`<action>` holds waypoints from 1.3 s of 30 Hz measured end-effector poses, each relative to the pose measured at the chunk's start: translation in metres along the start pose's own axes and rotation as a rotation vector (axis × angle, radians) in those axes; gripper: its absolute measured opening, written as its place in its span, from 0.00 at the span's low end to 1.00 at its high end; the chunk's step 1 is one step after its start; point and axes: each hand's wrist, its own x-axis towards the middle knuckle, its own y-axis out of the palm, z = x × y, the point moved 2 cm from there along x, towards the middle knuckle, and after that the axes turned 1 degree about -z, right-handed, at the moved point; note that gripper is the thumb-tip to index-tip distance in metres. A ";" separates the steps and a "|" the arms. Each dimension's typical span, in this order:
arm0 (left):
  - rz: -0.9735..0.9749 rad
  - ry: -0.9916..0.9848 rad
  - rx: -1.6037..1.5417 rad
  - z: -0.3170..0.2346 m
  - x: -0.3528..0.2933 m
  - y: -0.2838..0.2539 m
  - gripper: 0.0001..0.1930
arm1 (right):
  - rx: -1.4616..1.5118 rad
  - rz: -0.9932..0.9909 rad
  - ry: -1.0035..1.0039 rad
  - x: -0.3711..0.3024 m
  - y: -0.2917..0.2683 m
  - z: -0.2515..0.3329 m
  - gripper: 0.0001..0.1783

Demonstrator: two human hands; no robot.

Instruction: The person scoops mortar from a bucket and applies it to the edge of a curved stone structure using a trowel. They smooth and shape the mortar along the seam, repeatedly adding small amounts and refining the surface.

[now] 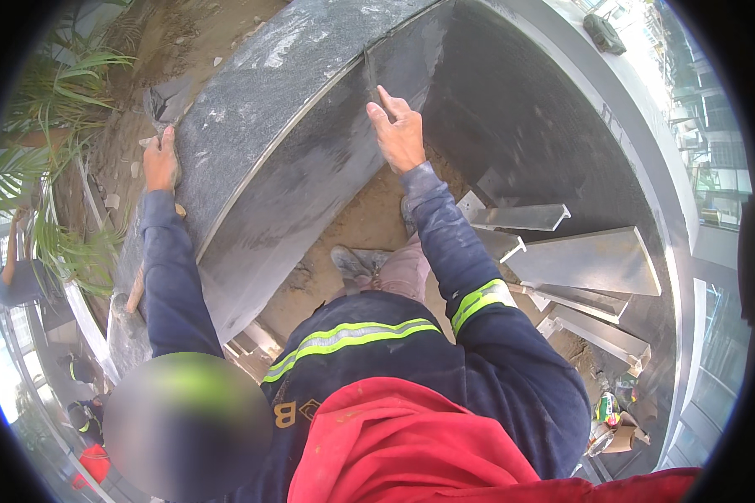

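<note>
My right hand [400, 134] is held against the inner face of a dark grey curved panel wall [285, 168], index finger and thumb stretched toward a narrow joint [369, 69] in its upper edge. The other fingers are curled; a thin dark strip lies just beyond the fingertip, and whether it is a tool is unclear. At the wall's outer edge, my left hand [161, 163] is closed, thumb side up. A flat grey piece with a dark lump [166, 101] shows just beyond its fingers; whatever the hand grips is mostly hidden.
Metal brackets [591, 260] jut inward from the right-hand panel. Rubbish and torn cardboard [622, 436] lie at lower right. My shoes [361, 264] stand on dirt inside the enclosure. Palm leaves [67, 84] and other people [29, 281] are at far left; a dark pouch [604, 33] rests on the far rim.
</note>
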 end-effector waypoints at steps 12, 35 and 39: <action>-0.010 0.012 -0.019 0.006 -0.002 0.004 0.34 | -0.390 0.040 -0.424 0.026 -0.084 0.031 0.22; -0.060 -0.034 -0.074 -0.005 -0.013 -0.002 0.26 | -1.246 1.099 -1.123 0.294 -0.089 0.140 0.24; -0.050 -0.091 -0.062 -0.013 -0.016 -0.004 0.26 | -1.279 1.138 -0.894 0.323 -0.097 0.133 0.24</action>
